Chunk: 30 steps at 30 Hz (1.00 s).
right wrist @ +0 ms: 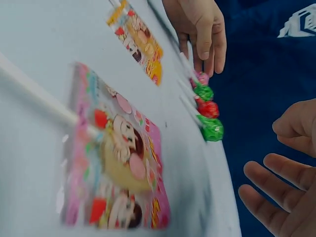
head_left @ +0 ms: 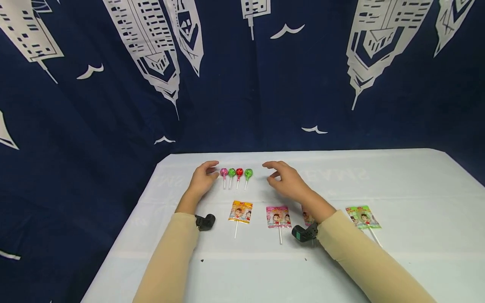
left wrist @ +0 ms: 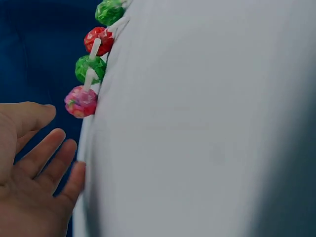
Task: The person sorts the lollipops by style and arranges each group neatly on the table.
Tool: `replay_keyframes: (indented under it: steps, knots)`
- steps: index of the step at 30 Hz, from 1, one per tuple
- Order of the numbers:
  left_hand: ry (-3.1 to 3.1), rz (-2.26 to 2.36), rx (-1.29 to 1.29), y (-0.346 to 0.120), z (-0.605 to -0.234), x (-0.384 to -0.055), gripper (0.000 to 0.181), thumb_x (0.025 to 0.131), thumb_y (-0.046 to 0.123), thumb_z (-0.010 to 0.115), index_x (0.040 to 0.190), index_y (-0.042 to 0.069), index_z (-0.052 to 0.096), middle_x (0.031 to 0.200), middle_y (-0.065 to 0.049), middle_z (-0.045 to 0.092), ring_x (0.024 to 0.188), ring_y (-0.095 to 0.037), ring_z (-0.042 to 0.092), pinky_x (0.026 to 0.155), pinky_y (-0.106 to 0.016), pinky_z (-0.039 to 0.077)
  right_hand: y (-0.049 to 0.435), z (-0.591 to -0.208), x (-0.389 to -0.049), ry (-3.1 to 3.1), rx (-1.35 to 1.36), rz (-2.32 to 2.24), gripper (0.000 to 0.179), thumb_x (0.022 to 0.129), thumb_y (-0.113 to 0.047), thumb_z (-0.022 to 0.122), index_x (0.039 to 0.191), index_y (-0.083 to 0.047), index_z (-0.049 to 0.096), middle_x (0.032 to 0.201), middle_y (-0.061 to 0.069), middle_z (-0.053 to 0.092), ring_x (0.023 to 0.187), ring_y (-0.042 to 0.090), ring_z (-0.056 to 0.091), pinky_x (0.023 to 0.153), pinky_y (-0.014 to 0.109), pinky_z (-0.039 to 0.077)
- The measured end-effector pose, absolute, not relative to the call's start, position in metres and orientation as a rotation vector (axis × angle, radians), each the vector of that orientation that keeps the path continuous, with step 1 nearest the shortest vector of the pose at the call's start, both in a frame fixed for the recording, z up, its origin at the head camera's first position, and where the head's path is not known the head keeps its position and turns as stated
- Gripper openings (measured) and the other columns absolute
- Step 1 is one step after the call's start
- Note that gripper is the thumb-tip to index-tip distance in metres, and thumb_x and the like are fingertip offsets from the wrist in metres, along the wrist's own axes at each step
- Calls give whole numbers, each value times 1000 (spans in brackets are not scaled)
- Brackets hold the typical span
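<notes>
Four... several round lollipops stand in a row at the back of the table: a pink one (head_left: 224, 172), a green one (head_left: 232, 172), a red one (head_left: 239, 172) and another green one (head_left: 248, 173), sticks toward me. My left hand (head_left: 202, 179) is beside the pink end, fingers relaxed and holding nothing. To the right of the row, my right hand (head_left: 286, 180) hovers with loosely bent fingers and nothing between them. In the right wrist view the right hand (right wrist: 286, 173) is apart from the nearest green lollipop (right wrist: 212, 128).
Flat wrapped lollipops lie nearer me: an orange packet (head_left: 240, 211), a pink packet (head_left: 278, 216) and a green packet (head_left: 362, 216). Another pink packet (head_left: 307, 216) is partly hidden by my right forearm. A dark blue curtain (head_left: 242, 105) hangs behind the white table (head_left: 242, 277).
</notes>
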<state>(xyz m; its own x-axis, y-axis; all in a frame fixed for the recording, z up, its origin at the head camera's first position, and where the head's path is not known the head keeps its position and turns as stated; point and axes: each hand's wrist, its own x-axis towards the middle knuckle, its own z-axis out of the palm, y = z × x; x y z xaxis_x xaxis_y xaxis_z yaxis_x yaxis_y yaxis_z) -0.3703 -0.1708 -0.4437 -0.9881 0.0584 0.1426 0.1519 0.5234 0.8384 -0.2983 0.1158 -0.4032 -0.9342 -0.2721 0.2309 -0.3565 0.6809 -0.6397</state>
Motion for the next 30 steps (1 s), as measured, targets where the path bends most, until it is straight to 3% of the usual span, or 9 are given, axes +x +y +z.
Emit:
replay_keyframes:
  steps: [10, 20, 26, 30]
  knots:
    - [-2635, -1448, -366, -164, -415, -327, 39, 97, 10, 62, 136, 11, 59, 142, -13, 57, 128, -32, 58, 106, -48, 49, 139, -398, -258, -2683, 547, 1128, 44, 95, -13, 63, 139, -11, 55, 139, 12, 58, 111, 30, 68, 90, 48, 56]
    - [-2649, -1607, -592, -149, -413, -280, 35, 96, 11, 64, 131, 9, 63, 132, -9, 66, 120, -25, 62, 101, -45, 51, 153, -410, -227, -2649, 622, 1157, 44, 94, -11, 66, 137, -15, 57, 134, 6, 61, 110, 26, 67, 89, 48, 55]
    - [-2787, -1413, -651, -147, -425, -258, 41, 93, 15, 69, 133, 18, 63, 138, 1, 63, 133, -22, 54, 113, -49, 42, 159, -423, -216, -2623, 679, 1019, 48, 88, -10, 74, 133, -17, 60, 129, 2, 63, 98, 22, 63, 77, 32, 53]
    - [-2814, -1384, -650, -147, -435, -254, 45, 92, 19, 70, 137, 20, 60, 143, 4, 58, 142, -24, 46, 118, -53, 34, 158, -433, -215, -2642, 708, 962, 47, 87, -18, 78, 131, -17, 61, 131, -3, 62, 109, 20, 63, 90, 38, 54]
